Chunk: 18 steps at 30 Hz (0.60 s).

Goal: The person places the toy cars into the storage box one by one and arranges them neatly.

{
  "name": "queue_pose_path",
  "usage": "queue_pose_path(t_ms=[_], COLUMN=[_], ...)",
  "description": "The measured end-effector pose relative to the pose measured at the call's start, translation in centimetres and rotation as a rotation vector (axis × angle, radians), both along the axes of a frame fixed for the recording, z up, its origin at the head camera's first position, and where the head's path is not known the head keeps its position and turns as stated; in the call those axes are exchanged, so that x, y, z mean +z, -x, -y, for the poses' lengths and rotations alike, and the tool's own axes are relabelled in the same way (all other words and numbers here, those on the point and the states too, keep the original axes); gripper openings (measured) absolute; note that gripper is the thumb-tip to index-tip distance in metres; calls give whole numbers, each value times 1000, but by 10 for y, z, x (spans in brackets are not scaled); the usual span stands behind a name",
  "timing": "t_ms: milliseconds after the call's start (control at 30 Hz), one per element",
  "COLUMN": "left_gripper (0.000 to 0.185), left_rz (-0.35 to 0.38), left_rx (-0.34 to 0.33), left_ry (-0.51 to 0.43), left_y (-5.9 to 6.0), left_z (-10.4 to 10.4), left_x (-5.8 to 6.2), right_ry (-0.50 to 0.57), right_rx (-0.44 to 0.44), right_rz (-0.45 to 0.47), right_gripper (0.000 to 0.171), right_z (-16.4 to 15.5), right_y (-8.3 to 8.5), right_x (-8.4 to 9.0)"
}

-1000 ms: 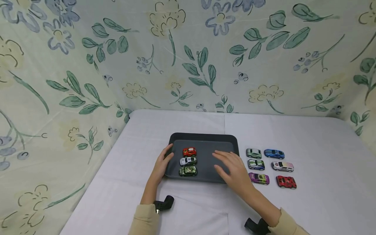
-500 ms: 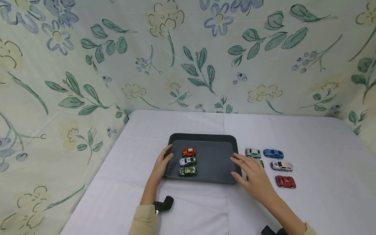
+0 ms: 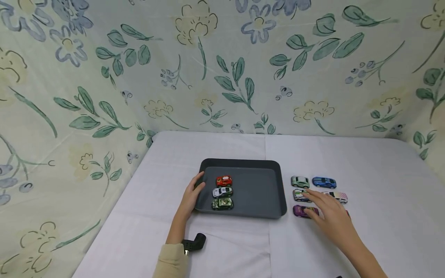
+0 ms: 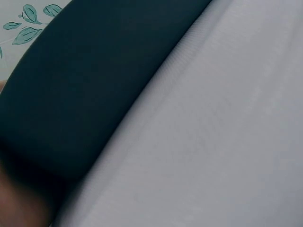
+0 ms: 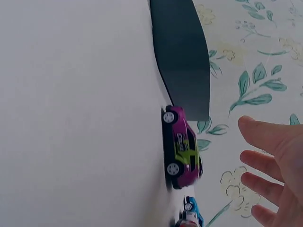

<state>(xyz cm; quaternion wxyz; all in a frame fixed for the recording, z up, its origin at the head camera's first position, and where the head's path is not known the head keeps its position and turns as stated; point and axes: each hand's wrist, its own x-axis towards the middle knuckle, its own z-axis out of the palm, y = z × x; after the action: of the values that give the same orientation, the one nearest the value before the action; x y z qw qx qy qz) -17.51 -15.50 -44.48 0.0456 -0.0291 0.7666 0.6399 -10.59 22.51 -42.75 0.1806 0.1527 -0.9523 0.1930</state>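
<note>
At the left end of the dark grey tray (image 3: 257, 189), my left hand (image 3: 189, 195) holds the rim, its thumb and index finger showing over the edge. Three toy cars stand in a column inside the tray: a red one (image 3: 224, 180), a white one (image 3: 222, 192) and a green camouflage one (image 3: 222, 204). My right hand (image 3: 332, 218) hovers open over the toy cars on the right, fingers apart and nothing between them. Nearest its fingertips are a purple car (image 5: 182, 146) with a lime green window area and a green-and-white car (image 3: 301, 195).
Also right of the tray stand a mint green car (image 3: 300, 182), a blue car (image 3: 324, 182) and a white-and-pink car (image 3: 340, 197), partly covered by my hand. A red car is almost wholly hidden beneath it. A white cloth (image 3: 236, 247) covers the table; floral fabric (image 3: 222, 77) hangs behind.
My right hand has moved right, from above the tray to above the cars beside it. The left hand stays at the tray's left rim.
</note>
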Motion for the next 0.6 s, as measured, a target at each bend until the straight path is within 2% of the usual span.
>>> queue_pose_path(t_ms=[100, 367, 600], left_gripper=[46, 47, 47], left_rz=[-1, 0, -6], left_rx=[1, -1, 1], left_ry=[1, -7, -15], left_y=[0, 0, -1], left_z=[0, -2, 0], left_x=[-1, -2, -2], right_ry=[-13, 44, 85], right_rx=[-26, -85, -143], right_rz=[26, 74, 260], right_gripper=[47, 47, 44], right_z=[-12, -39, -57], right_y=[0, 0, 1], right_x=[-3, -14, -29])
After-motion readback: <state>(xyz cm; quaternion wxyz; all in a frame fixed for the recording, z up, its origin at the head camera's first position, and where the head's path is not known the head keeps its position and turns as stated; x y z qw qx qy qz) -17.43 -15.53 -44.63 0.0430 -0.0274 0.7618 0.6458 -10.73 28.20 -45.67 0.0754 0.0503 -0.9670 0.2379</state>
